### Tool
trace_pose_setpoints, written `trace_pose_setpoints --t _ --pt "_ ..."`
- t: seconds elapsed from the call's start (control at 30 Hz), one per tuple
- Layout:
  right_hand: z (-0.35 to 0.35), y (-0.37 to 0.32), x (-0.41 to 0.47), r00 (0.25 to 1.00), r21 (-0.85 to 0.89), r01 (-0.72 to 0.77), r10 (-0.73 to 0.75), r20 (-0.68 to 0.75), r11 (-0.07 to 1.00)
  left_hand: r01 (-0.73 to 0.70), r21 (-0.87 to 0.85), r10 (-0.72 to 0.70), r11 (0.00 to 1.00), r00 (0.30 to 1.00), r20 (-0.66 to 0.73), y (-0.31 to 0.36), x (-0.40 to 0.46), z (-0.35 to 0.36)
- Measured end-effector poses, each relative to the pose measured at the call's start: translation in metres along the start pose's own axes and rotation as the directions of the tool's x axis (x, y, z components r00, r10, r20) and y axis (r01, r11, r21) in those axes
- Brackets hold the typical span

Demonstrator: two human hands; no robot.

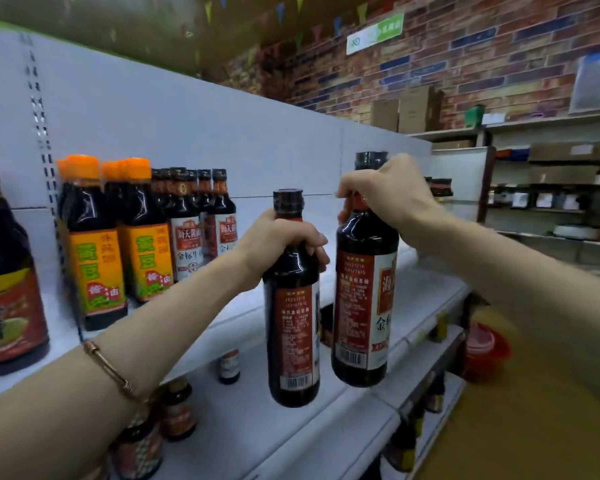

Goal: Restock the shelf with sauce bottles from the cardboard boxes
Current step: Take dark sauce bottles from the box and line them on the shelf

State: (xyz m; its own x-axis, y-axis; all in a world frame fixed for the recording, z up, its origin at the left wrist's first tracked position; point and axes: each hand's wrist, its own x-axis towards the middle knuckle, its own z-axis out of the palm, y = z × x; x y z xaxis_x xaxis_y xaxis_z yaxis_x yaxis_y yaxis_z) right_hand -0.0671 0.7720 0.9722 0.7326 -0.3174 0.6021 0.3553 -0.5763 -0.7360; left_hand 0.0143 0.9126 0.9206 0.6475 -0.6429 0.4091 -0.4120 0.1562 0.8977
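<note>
Bottles upright, long axes vertical | my left hand (278,244) grips left bottle (293,327) by its neck | my right hand (385,194) grips right bottle (362,306) likewise | both hang before the shelf (430,289) | matching row (201,220) lies up-left, left hand nearer.

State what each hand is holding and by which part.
The left hand grips one dark sauce bottle by its neck; the right hand grips a second sauce bottle by its neck.
</note>
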Motion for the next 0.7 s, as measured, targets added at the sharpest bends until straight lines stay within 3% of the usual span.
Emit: trace_pose_setpoints --t 0.27,0.57,0.7 --pt "0.027 0.047 0.120 0.963 0.154 0.120 -0.152 0.221 0.981 0.036 0.092 -0.011 0.995 0.966 -0.257 -0.003 0.088 -0.032" --pt "0.082 0.063 0.189 0.939 0.383 0.068 -0.189 0.288 0.921 0.121 0.212 0.001 0.970 0.868 -0.497 0.013 0.106 -0.078" --pt "0.114 0.068 0.197 0.921 0.363 0.072 -0.202 0.332 0.929 0.155 0.259 0.027 0.953 0.810 -0.586 0.007 0.096 -0.096"
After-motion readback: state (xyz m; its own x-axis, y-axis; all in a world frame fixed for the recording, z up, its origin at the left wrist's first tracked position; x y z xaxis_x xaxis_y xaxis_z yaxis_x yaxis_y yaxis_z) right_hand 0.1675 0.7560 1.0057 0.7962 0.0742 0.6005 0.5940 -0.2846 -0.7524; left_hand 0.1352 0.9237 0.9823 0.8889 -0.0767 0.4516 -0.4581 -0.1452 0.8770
